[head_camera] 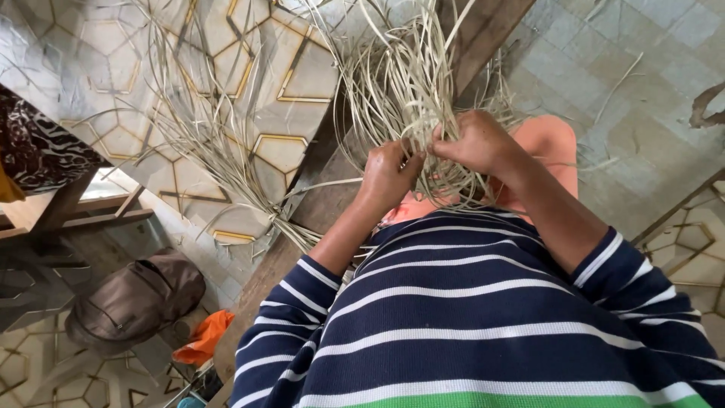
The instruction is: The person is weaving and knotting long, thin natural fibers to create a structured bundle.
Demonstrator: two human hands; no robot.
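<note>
A tangled bundle of pale, thin cane strips [404,91] rises in front of me, woven together low down into a small round piece [453,181]. My left hand [389,174] pinches strips at the left side of the woven piece. On its upper right, my right hand [476,143] has its fingers closed around strands. Both hands touch each other at the fingertips. Behind the weave lies something orange-pink [547,147], partly hidden by my right forearm. My navy, white and green striped sleeves fill the lower frame.
More loose cane strips [219,143] spread over the hexagon-patterned tile floor [98,68] at left. A wooden beam [302,219] runs diagonally. A brown backpack [136,298] and an orange cloth [204,336] lie at lower left. Grey square tiles [634,98] lie at right.
</note>
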